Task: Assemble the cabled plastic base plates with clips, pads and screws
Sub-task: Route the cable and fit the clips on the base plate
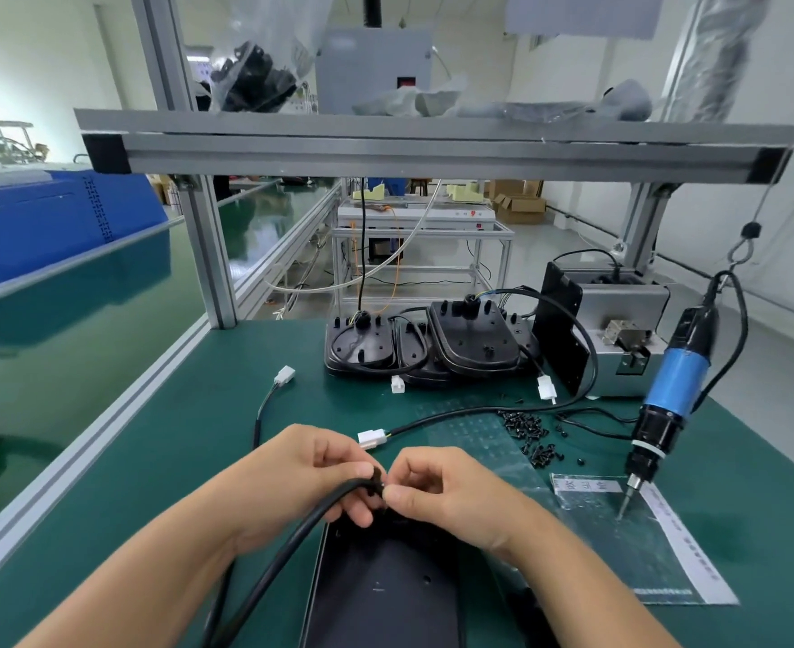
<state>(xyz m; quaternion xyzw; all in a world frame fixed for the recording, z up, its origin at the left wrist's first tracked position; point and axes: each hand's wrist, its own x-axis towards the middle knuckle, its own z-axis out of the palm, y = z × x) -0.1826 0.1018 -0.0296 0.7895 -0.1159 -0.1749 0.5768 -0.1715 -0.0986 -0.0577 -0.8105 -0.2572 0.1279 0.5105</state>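
**Both hands pinching a small clip on the cable, just above the base plate**

Right now both hands meet at center-bottom of the view. Left hand (pixel 311 470) has fingers curled, thumb and forefinger pinching the thick black cable (pixel 287 540) near its end; cable runs down-left from the pinch, smooth, round, rubbery-looking. Right hand (pixel 451 493) also curled, thumb and forefinger tips pinching a small black clip (pixel 378 479) sitting on the cable, touching the left fingertips. Clip mostly hidden by fingers, shape unclear.

Just below the hands lies the black base plate (pixel 386 582), flat matte plastic w/ a few small holes, its top edge under the wrists.

Beyond the hands: a white plastic connector (pixel 371 438) on a thinner black lead, just past the left knuckles. Farther back, a stack of finished plates (pixel 432 343), glossy black, rounded outlines, cables and white plugs trailing. Loose black screws (pixel 530 434) scattered right of center on the green matte counter (pixel 161 460). At right, an electric screwdriver (pixel 671 390), blue body, black collar, metal bit tip down on a clear plastic bag (pixel 638 544) w/ a white label strip. Behind it, a grey metal screw feeder (pixel 619 329).
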